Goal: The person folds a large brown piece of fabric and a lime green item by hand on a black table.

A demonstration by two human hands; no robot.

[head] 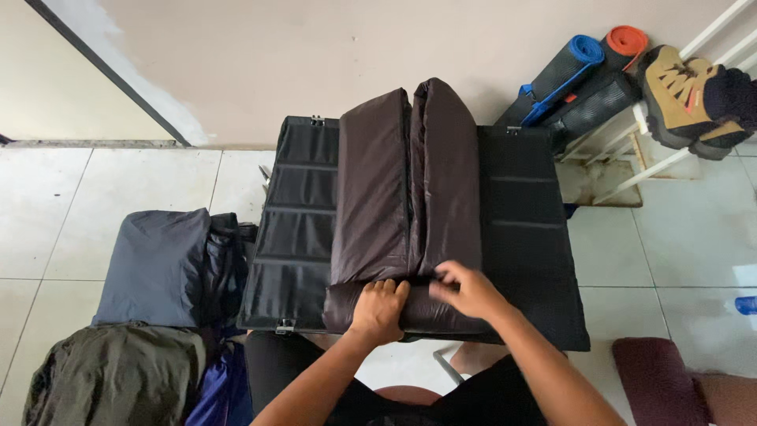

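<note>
Both hands: left (378, 309), right (467, 290), gripping rolled near end of brown padded bag (406, 189).

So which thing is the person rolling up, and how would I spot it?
Find the flat black mat spread on the white tiled floor. Lying along its middle is a puffy dark brown sleeping bag, folded lengthwise, with its near end rolled under the left hand and right hand. It is the only glossy brown, padded thing; the bundles beside it are grey and olive.
</note>
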